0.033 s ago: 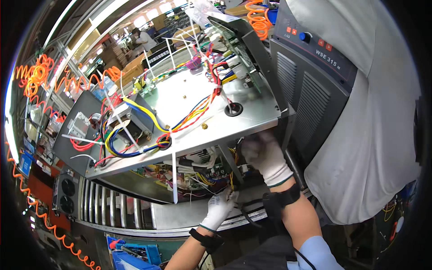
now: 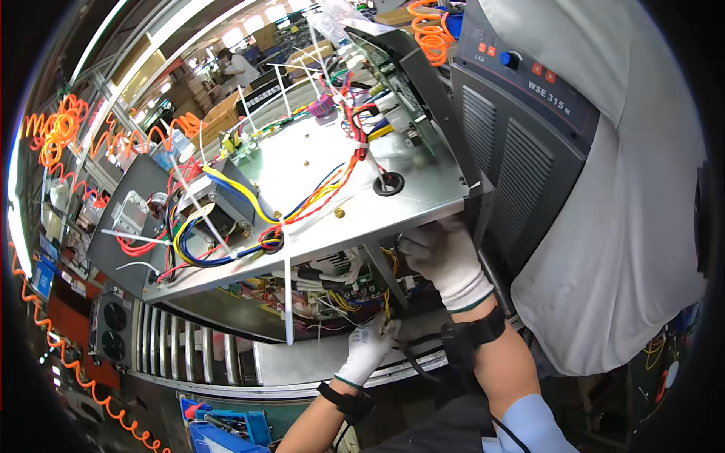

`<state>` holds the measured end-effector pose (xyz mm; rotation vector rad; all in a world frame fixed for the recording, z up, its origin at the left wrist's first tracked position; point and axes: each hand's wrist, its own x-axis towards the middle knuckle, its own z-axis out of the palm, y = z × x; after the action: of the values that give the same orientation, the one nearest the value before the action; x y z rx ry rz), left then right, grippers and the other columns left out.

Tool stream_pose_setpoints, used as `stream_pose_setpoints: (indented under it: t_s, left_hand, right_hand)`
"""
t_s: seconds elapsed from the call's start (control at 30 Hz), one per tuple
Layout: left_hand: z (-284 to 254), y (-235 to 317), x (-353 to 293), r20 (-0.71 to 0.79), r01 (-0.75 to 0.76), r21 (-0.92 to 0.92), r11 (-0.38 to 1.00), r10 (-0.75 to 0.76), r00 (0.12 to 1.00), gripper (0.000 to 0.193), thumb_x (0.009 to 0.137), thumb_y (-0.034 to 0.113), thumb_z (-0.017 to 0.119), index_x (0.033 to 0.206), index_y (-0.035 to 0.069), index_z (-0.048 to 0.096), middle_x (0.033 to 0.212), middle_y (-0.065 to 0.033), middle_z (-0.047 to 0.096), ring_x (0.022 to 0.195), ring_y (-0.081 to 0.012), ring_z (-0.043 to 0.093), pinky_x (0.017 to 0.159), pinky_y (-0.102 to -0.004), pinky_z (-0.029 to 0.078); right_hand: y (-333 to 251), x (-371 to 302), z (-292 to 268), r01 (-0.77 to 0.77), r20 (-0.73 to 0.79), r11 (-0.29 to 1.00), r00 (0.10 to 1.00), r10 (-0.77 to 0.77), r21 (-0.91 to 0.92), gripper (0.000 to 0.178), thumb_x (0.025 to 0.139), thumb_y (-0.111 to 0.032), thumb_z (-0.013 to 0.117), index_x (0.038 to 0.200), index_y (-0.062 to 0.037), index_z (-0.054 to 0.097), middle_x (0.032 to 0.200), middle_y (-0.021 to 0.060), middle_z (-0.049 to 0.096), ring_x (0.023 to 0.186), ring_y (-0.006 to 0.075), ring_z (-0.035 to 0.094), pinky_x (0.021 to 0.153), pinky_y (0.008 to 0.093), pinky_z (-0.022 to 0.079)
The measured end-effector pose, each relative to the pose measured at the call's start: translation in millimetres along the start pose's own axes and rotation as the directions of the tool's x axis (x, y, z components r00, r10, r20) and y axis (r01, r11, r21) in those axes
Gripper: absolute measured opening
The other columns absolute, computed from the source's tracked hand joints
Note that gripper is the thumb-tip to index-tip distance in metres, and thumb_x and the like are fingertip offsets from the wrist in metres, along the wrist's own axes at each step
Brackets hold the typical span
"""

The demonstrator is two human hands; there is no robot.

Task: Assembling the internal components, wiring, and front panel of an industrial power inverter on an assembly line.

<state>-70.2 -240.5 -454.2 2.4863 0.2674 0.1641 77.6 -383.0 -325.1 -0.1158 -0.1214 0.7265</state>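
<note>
A metal equipment chassis (image 2: 302, 181) stands in front of me, with an upper deck and an open lower bay of circuit boards and wires. My right hand (image 2: 445, 260), in a white glove, reaches under the deck's right front corner. Its fingers are curled in, and whatever they grip is hidden in shadow. Lower and to the left, my gloved left hand (image 2: 370, 349) rests at the bay's bottom edge with fingers pinched together. Close to its fingertips is a yellow wire (image 2: 387, 300); what the pinch holds is too small to make out. A white cable tie (image 2: 288, 302) hangs from the deck's front edge.
A dark machine (image 2: 521, 151) stands at the right, partly under a grey cloth (image 2: 589, 287). A roller conveyor (image 2: 174, 343) runs below the chassis at the left. Blue trays (image 2: 226, 430) with tools sit at the lower left. Orange coiled hoses (image 2: 64, 128) hang at the left.
The view has shifted slightly, so the chassis appears a little farther left. My right hand moved slightly under the deck and is less blurred now. My left hand stays nearly in place.
</note>
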Motion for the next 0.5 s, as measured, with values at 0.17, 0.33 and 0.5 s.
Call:
stream_pose_setpoints:
  t_s: [0.17, 0.33, 0.5]
  left_hand:
    - [2, 5, 20, -0.145, 0.014, 0.071, 0.997, -0.004, 0.989, 0.027, 0.089, 0.033, 0.057, 0.097, 0.008, 0.065, 0.083, -0.0196, 0.065, 0.078, -0.0385, 0.063, 0.068, -0.0461, 0.049]
    - [1, 1, 25, -0.070, -0.087, 0.260, 0.962, 0.109, 0.992, 0.025, 0.089, 0.031, 0.057, 0.096, 0.008, 0.066, 0.082, -0.0182, 0.066, 0.076, -0.0370, 0.064, 0.067, -0.0454, 0.050]
    - [-7, 13, 23, -0.067, -0.056, 0.230, 0.972, 0.074, 0.995, 0.026, 0.090, 0.030, 0.055, 0.104, 0.010, 0.065, 0.087, -0.0173, 0.067, 0.080, -0.0360, 0.064, 0.069, -0.0446, 0.050]
  right_hand:
    - [-16, -1, -14, 0.136, 0.302, -0.688, 0.945, -0.125, -0.713, 0.026, 0.089, -0.017, 0.056, 0.110, -0.0017, 0.056, 0.103, 0.0208, 0.062, 0.094, 0.0321, 0.061, 0.082, 0.0402, 0.047]
    - [20, -29, -40, -0.326, -0.260, -0.093, 0.870, -0.419, -0.941, 0.035, 0.089, -0.031, 0.060, 0.108, -0.0016, 0.059, 0.097, 0.0139, 0.066, 0.091, 0.0276, 0.064, 0.079, 0.0345, 0.047]
    - [26, -9, -51, -0.108, -0.200, 0.387, 0.958, -0.206, -0.916, 0.023, 0.089, -0.022, 0.060, 0.093, -0.0005, 0.065, 0.082, 0.0021, 0.064, 0.076, 0.0085, 0.057, 0.071, 0.0267, 0.046]
